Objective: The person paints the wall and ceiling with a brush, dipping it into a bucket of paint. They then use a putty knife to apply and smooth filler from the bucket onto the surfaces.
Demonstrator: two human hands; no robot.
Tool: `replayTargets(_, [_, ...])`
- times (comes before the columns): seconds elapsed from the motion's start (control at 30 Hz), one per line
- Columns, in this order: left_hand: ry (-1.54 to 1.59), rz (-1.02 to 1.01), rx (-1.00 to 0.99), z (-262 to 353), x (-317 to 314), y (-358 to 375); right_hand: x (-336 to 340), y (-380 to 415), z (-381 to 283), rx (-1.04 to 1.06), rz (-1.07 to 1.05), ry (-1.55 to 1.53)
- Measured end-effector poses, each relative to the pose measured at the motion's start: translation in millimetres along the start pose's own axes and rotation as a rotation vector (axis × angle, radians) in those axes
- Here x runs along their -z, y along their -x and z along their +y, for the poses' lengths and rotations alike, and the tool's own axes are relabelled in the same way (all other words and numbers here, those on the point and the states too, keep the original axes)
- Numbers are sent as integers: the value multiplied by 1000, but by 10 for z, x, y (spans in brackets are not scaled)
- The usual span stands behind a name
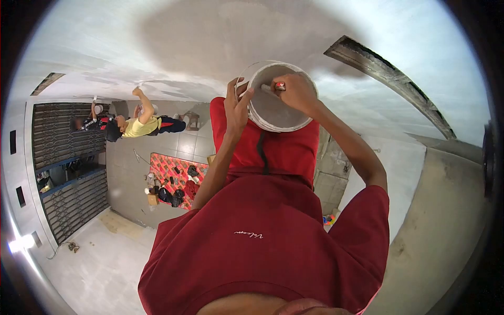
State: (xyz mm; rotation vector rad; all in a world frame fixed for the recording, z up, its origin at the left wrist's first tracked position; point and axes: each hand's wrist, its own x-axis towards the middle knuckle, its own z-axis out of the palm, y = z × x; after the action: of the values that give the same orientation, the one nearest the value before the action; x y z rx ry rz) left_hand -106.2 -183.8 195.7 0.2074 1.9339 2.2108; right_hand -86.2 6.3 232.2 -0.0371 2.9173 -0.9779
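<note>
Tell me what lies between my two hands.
Between the left hand and right hand, the head view shows the bucket's rim and grey inside, plus part of the held tool.

Bucket (275,124): round, off-white, open-topped, rim and outer wall smeared with pale residue. Thin wire handle (244,72) arched out past left side of rim. Grey, smooth-looking material (270,106) showed inside; depth unclear. Bucket sat upright or slightly tilted, close in front of red-clad legs; support beneath hidden. Left grip (238,105) touched its left side near rim. Hand tool (280,85): red and metallic at visible end, clasped in right grip (295,92) over bucket's opening; remainder mostly hidden, type unclear.
</note>
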Motion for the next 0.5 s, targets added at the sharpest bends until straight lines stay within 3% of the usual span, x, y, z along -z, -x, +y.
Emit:
replayTargets(0.13, [-29, -14, -12, -27, -4, -36, 153, 76, -62, -14, 25, 10])
replayTargets(0.23, [17, -7, -11, -35, 15, -2, 529, 245, -119, -177, 19, -341])
replayTargets(0.3, [30, -2, -15, -27, 21, -5, 729, 446, -7, -203, 132, -674])
replayTargets(0.4, [19, -4, 8, -28, 18, 6, 896, 756, 157, -418, 286, -943])
replayTargets(0.5, [-12, -19, 39, 79, 40, 48, 653, 1069, 664, -314, 362, -1292])
